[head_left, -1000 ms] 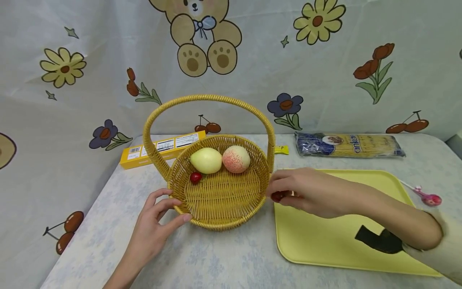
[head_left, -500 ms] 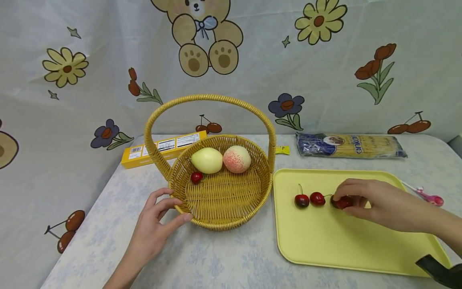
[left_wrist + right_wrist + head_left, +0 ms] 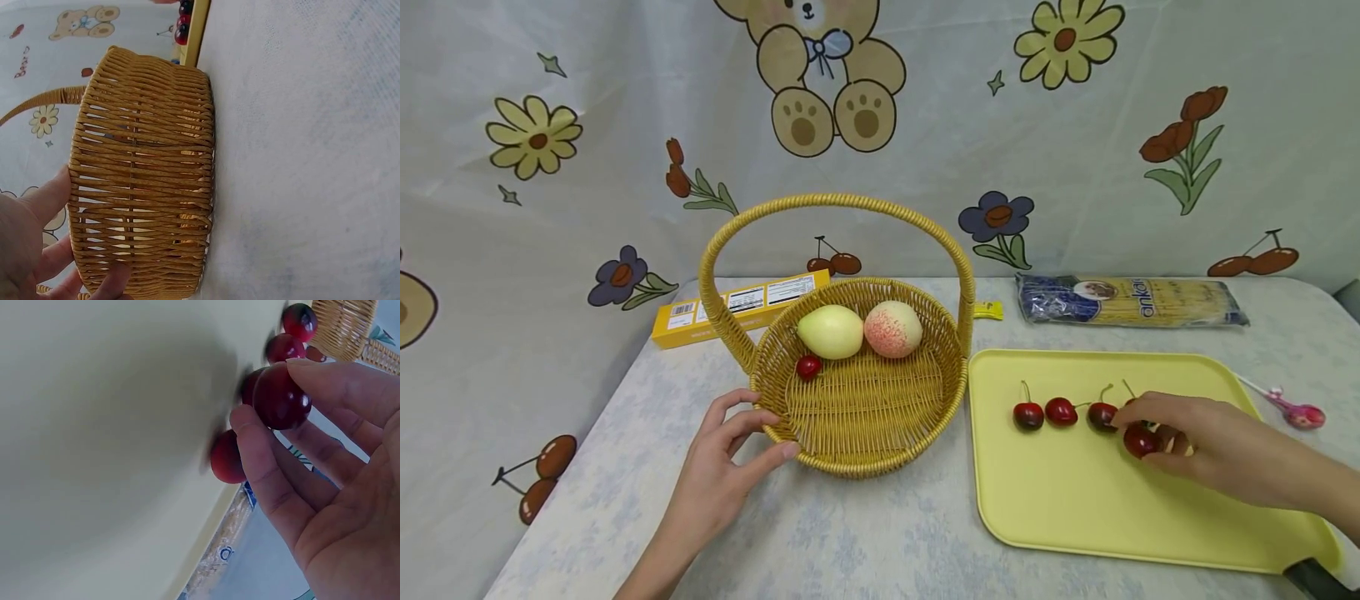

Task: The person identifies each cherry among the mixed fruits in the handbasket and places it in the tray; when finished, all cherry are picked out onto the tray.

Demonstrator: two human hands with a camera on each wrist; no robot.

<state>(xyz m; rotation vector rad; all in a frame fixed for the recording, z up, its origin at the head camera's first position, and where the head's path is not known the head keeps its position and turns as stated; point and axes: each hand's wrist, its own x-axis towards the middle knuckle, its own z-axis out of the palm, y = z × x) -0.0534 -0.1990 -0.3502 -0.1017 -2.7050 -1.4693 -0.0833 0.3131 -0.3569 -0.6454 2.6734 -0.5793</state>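
A basket (image 3: 857, 433) sits on the bench (image 3: 865, 542), left of a tray (image 3: 1075, 508) carrying cherries (image 3: 1062, 412). A box (image 3: 737, 307) lies behind the basket, a noodle packet (image 3: 1131, 302) behind the tray.

"ankara" on the blue pasta packet (image 3: 1131, 301)
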